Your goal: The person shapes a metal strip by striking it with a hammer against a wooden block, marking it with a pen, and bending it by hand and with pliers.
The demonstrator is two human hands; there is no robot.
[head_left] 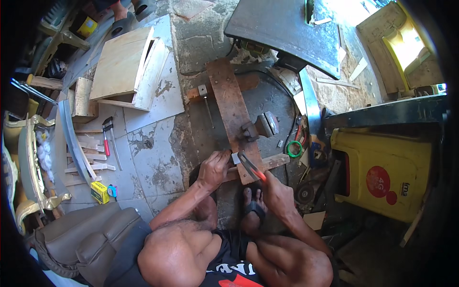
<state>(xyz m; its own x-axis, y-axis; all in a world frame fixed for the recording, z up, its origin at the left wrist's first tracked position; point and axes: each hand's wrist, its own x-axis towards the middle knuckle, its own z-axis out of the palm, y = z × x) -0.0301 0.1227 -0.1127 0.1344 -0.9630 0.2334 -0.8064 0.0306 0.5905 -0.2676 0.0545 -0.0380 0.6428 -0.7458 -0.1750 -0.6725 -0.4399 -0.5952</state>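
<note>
My left hand (216, 168) is closed at the left edge of a long wooden bench plank (227, 103), its fingertips pinching a small pale piece (235, 158). From the right, my right hand (278, 195) grips a hand tool (249, 166) with an orange-red handle and a dark metal front part. That dark end lies over the plank, close beside the pale piece; its exact kind is unclear. Just beyond, a metal bench vise (262, 128) is fixed at the plank's right side. A wooden crosspiece (277, 161) runs beneath the near end.
A wooden box-like frame (122, 67) stands at far left. A red-handled hacksaw (109, 141), wood strips (93, 155), a yellow box (100, 192) and a tape measure (112, 191) lie left. Green tape roll (294, 149), dark table (282, 28) and yellow plastic stool (382, 174) are right.
</note>
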